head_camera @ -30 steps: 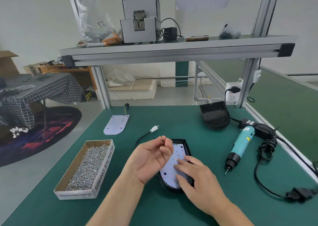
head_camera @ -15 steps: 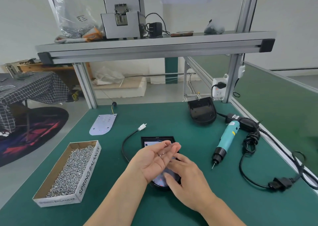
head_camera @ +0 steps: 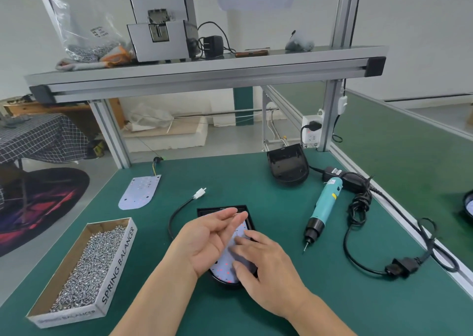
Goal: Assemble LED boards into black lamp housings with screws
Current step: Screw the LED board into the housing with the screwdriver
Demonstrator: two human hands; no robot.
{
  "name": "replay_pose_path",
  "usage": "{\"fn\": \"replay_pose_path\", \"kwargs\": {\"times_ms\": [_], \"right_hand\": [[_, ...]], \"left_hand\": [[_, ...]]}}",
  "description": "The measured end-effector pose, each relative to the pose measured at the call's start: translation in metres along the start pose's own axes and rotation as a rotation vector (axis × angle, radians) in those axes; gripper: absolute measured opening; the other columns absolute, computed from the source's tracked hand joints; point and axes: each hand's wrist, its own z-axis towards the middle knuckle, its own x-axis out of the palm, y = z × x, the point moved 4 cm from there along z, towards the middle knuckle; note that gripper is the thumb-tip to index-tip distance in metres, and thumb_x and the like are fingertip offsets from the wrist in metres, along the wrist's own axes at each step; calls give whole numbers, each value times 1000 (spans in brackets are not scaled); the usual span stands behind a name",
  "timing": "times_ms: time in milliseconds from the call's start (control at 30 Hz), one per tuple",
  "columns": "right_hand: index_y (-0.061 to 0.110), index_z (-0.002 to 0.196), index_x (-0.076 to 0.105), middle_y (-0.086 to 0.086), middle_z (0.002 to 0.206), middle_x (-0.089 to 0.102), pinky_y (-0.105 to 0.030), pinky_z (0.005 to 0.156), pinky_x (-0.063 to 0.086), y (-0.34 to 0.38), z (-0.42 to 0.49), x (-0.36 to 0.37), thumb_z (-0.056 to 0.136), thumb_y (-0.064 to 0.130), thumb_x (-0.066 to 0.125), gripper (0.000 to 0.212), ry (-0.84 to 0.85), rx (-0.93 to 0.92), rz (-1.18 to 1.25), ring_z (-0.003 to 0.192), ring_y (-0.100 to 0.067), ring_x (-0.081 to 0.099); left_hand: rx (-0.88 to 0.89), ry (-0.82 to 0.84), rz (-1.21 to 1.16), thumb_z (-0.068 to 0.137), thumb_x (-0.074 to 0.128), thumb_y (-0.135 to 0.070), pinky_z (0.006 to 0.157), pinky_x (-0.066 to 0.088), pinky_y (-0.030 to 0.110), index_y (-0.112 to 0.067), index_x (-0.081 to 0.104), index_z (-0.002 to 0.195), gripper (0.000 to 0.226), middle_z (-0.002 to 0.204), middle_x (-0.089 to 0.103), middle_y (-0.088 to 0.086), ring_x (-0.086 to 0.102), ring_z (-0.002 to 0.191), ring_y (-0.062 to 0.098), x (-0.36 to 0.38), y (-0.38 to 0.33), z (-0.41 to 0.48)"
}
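A black lamp housing (head_camera: 248, 217) lies on the green mat in front of me with a white LED board (head_camera: 224, 269) seated in it. My left hand (head_camera: 204, 241) hovers over the housing's left side, palm up and fingers stretched out; I see nothing pinched in it. The fingertips of my right hand (head_camera: 266, 271) rest flat on the board. A cardboard box of screws (head_camera: 87, 266) stands at the left. To the right lies a teal electric screwdriver (head_camera: 323, 207), tip toward me. The housing's black cable ends in a white connector (head_camera: 199, 193).
A second black housing (head_camera: 288, 167) sits at the back right, a spare LED board (head_camera: 139, 193) at the back left. The screwdriver's cord and adapter (head_camera: 358, 202) coil along the right edge. An aluminium shelf (head_camera: 204, 74) spans overhead, with a power socket (head_camera: 311, 131) on its post.
My left hand pinched a screw between thumb and fingertips a second ago; its fingers have since straightened and lowered over the housing. My right hand stays on the board.
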Motion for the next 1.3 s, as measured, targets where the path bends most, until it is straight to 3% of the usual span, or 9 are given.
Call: {"fn": "replay_pose_path", "kwargs": {"times_ms": [233,333,433,533,633,733,867,1033,1300], "right_hand": [[27,117,69,24,127,61,-33,114,32,3,1,-2,96,34,47,31,-24,-58,8,142,0,32],[23,97,72,18,115,68,-34,110,39,5,-1,-9,94,24,48,25,-62,-90,87,136,-1,43],[16,85,75,10,99,74,-30,98,49,-5,-1,-45,91,24,51,26,-495,-14,169,111,-8,63],[13,97,67,3,102,62,-37,82,52,-54,8,-100,90,25,59,16,-852,359,115,93,-23,63],[10,130,43,-12,126,49,-44,89,48,-117,26,-127,90,45,67,58,-507,877,-41,111,-38,57],[10,151,16,-16,124,59,-40,81,45,-143,39,-124,87,45,71,92,-274,1023,-62,112,-38,60],[3,129,41,-12,102,60,-42,79,50,-158,40,-113,78,28,76,66,-461,1108,284,94,-35,59],[14,95,65,-1,71,49,-18,44,40,-137,33,-101,86,8,61,11,-654,786,1306,49,-10,47],[11,82,63,-2,67,61,-18,45,40,-61,78,-105,82,17,72,11,-604,499,1590,51,-10,54]], "left_hand": [[67,-140,314,103,47,0,49,53,16,10,57,91,18,65,71,16,68,52,12,1,15,12],[122,-246,475,101,55,-5,57,53,22,5,57,87,17,59,68,10,60,48,11,-6,29,24],[148,-301,489,96,62,-3,77,54,35,3,61,83,15,62,68,13,63,52,18,-15,35,30],[132,-300,399,93,66,1,64,59,26,7,64,86,9,66,71,15,71,57,18,-16,34,29],[73,-289,299,95,61,4,50,56,21,10,63,88,9,66,72,18,74,59,21,-12,32,24],[30,-295,263,95,49,14,46,56,23,14,60,93,12,65,71,22,73,56,26,-7,29,21],[26,-301,339,95,45,19,44,55,22,12,58,87,17,56,67,21,70,47,23,1,30,19],[72,-279,378,96,48,16,47,55,21,9,57,84,17,59,67,18,70,49,20,3,32,21],[44,-243,352,95,53,14,50,56,19,8,65,84,17,60,69,12,70,51,16,2,34,23]]}}
